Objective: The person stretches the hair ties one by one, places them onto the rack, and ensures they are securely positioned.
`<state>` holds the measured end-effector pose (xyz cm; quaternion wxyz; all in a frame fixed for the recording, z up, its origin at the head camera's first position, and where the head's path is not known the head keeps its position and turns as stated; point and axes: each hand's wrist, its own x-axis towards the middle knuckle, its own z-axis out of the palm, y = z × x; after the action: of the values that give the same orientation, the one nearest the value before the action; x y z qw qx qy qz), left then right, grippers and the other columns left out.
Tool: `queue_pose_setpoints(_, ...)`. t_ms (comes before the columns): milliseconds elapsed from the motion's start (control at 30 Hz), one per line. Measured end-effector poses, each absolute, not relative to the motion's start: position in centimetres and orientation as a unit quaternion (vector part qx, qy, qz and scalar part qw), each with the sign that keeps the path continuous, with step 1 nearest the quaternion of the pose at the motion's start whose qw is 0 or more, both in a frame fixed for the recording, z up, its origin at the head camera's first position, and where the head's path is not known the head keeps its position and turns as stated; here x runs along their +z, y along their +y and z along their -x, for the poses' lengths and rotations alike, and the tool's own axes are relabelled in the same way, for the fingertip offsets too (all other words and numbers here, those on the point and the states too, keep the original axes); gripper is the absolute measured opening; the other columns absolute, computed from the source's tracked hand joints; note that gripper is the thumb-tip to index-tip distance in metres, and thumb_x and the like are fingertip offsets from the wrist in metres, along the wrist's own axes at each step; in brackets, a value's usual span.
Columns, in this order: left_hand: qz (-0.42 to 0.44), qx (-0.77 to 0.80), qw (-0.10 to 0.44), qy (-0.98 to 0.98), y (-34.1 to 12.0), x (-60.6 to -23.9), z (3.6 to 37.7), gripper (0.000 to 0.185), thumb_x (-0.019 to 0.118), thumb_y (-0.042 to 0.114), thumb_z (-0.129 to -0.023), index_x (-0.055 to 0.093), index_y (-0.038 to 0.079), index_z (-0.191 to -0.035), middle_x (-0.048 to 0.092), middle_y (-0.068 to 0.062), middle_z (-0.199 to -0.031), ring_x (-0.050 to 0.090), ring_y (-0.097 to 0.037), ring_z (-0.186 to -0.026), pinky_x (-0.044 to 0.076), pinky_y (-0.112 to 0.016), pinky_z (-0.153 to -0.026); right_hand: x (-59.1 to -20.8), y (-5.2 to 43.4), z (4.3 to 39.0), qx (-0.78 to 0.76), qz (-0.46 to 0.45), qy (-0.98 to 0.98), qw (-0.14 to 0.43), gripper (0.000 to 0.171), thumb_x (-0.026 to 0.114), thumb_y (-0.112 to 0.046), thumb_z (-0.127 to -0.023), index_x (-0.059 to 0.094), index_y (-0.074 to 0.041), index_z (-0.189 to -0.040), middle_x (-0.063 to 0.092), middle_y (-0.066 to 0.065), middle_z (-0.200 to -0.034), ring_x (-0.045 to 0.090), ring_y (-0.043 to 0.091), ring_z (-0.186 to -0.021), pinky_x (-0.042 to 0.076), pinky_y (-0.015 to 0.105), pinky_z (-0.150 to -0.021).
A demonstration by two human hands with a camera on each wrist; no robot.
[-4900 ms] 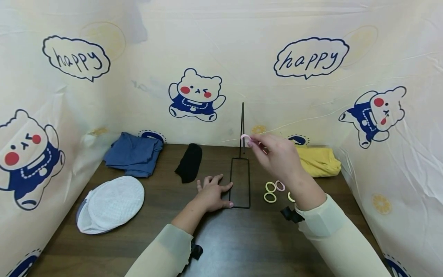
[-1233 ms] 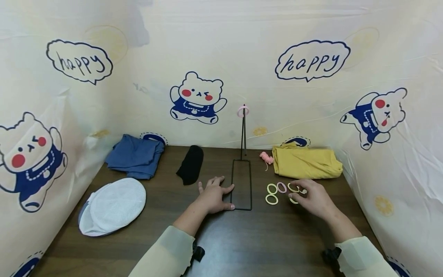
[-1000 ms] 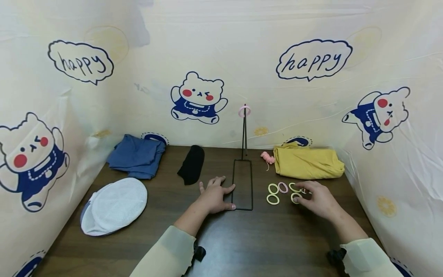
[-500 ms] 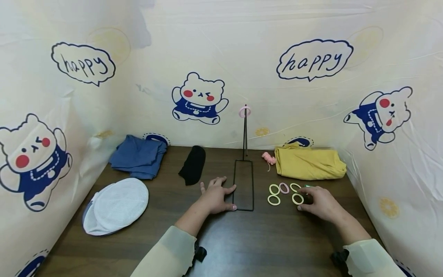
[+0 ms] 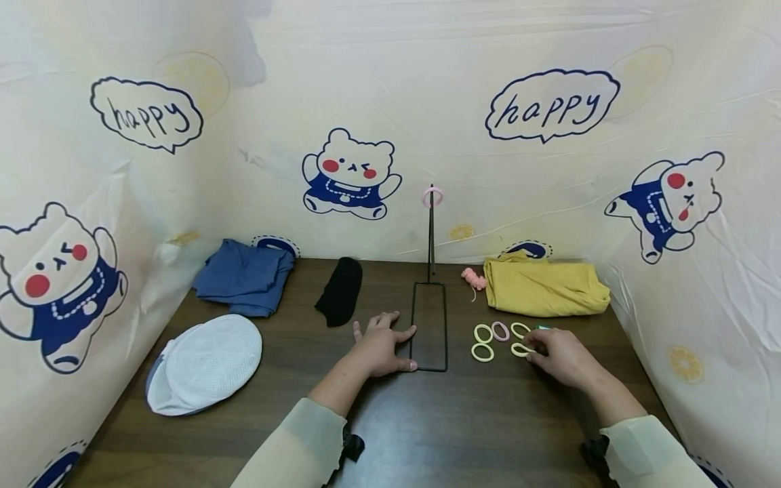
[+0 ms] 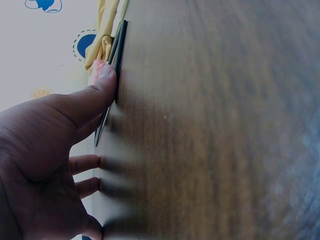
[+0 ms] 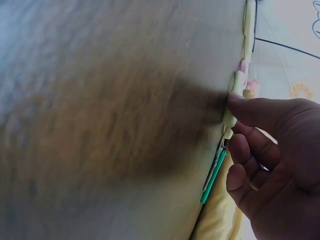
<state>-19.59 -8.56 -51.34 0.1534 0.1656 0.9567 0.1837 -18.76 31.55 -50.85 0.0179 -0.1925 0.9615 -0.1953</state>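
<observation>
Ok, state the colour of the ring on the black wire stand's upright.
A pale pink round ring, clearest in the head view.

I have the stand mid-table, its post rising at the far end with one ring round the top. My left hand touches the base's left rail. Behind that hand lies the sock; farther left, the cap, with the left cloth behind it. Right of the base I count five loose rings, the nearest right one pinched in my right hand. Behind them sits the right cloth, the yarn at its left end.
</observation>
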Motion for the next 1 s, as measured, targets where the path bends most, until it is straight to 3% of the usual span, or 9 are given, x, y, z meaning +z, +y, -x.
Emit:
queue_pose_setpoints(233, -0.166, 0.185, 0.153, 0.957, -8.6, -51.6, 19.5, 0.082, 0.078, 0.062, -0.084, 0.046, 0.040, -0.156, 0.021, -0.007, -0.171, 0.013, -0.040, -0.157, 0.001, -0.080, -0.113, -50.6, 31.3, 18.8, -0.189, 0.196, 0.962, 0.018, 0.015, 0.080, -0.008, -0.088, 0.075, -0.011, -0.102, 0.065, -0.009, -0.086, 0.060, 0.011, -0.080, 0.052, 0.039, -0.073)
queue_pose_setpoints(500, -0.166, 0.187, 0.151, 0.956, -8.6, -51.3, 19.5, 0.082, 0.078, 0.061, -0.084, 0.046, 0.039, -0.156, 0.022, -0.008, -0.171, 0.013, -0.041, -0.156, 0.002, -0.080, -0.113, -49.2, 30.5, 18.5, -0.192, 0.209, 0.959, -0.022, 0.015, 0.076, -0.005, -0.092, 0.077, -0.008, -0.107, 0.075, 0.002, -0.100, 0.069, 0.026, -0.096, 0.055, 0.051, -0.084)
queue_pose_setpoints(733, -0.166, 0.187, 0.149, 0.957, -8.6, -51.3, 19.5, 0.081, 0.078, 0.061, -0.084, 0.046, 0.039, -0.156, 0.022, -0.007, -0.171, 0.013, -0.040, -0.157, 0.001, -0.080, -0.113, -48.0, 29.5, 18.0, -0.218, 0.220, 0.948, -0.069, 0.017, 0.075, -0.002, -0.093, 0.076, -0.007, -0.109, 0.074, 0.004, -0.103, 0.070, 0.024, -0.095, 0.056, 0.048, -0.081)
queue_pose_setpoints(1000, -0.164, 0.186, 0.149, 0.957, -8.6, -51.3, 19.6, 0.082, 0.078, 0.061, -0.084, 0.046, 0.039, -0.156, 0.021, -0.007, -0.171, 0.013, -0.040, -0.157, 0.001, -0.080, -0.113, -46.5, 27.7, 17.6, -0.235, 0.244, 0.935, -0.106, 0.021, 0.077, 0.001, -0.091, 0.076, -0.009, -0.109, 0.072, -0.002, -0.100, 0.064, 0.011, -0.083, 0.055, 0.035, -0.070)
